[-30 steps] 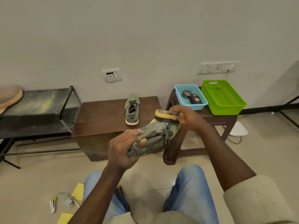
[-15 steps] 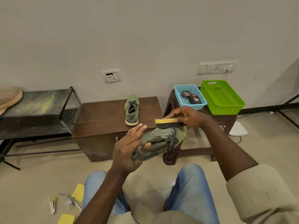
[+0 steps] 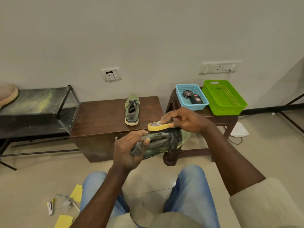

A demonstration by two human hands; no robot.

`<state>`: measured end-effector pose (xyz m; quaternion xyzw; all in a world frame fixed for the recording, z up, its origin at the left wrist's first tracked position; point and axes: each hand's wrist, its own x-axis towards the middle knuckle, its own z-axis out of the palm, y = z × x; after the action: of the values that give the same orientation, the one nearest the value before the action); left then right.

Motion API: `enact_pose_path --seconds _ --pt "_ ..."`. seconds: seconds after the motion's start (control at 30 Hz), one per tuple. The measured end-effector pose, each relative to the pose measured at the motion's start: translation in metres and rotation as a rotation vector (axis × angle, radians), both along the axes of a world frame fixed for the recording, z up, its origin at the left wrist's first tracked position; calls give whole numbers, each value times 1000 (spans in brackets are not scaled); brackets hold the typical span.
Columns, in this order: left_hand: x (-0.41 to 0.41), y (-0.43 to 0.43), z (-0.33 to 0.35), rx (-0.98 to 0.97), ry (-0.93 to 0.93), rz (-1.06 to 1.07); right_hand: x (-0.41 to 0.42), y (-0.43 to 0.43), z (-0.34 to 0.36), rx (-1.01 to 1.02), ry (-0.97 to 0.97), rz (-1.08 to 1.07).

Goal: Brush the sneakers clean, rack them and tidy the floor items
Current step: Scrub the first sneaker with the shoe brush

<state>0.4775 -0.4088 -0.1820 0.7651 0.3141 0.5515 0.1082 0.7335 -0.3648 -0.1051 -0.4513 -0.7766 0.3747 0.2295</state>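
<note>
Yellow brush (image 3: 160, 126), mottled green sneaker (image 3: 162, 143)

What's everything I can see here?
held sneaker: one, green, mid-frame.
second sneaker: one, green, on the low table.
brush: one, yellow, over the held sneaker.
blue basket: one, on the stool, holding a tin and a bottle.
green basket: one, right of the blue one.
rack: one, black, far left.
tan shoe: one, on the rack.
yellow sheets: two, on the floor.
small clutter: few pieces, pale, beside the sheets.
left hand: grips the held sneaker.
right hand: grips the brush.
</note>
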Motion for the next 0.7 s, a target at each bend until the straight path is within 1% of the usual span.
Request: enact_pose_path --seconds 0.03,0.07,0.2,0.27,0.4,0.43,0.5,0.6,0.63,0.7 --pt "0 1 0 4 -15 -8 -5 -2 1 6 11 52" --pt "-1 2 1 10 -28 -17 -4 -2 2 18 12 59" --pt "-9 1 8 48 -45 1 41 8 -1 -6 -26 -139" --pt "-8 2 7 50 -52 14 44 7 0 -9 4 -174" --pt "-3 6 3 43 -86 30 0 -1 11 30 0 9" --pt "-5 7 3 54 -97 30 -1 1 11 38 -6 24" --pt "-10 7 7 74 -112 31 14 9 9 65 -35 -59" --pt "-12 5 12 99 -117 40 44 19 0 82 -105 -296" --pt "-10 5 12 99 -124 37 42 19 -1 85 -98 -324" --pt "-5 6 10 81 -133 34 21 12 3 81 -52 -244"
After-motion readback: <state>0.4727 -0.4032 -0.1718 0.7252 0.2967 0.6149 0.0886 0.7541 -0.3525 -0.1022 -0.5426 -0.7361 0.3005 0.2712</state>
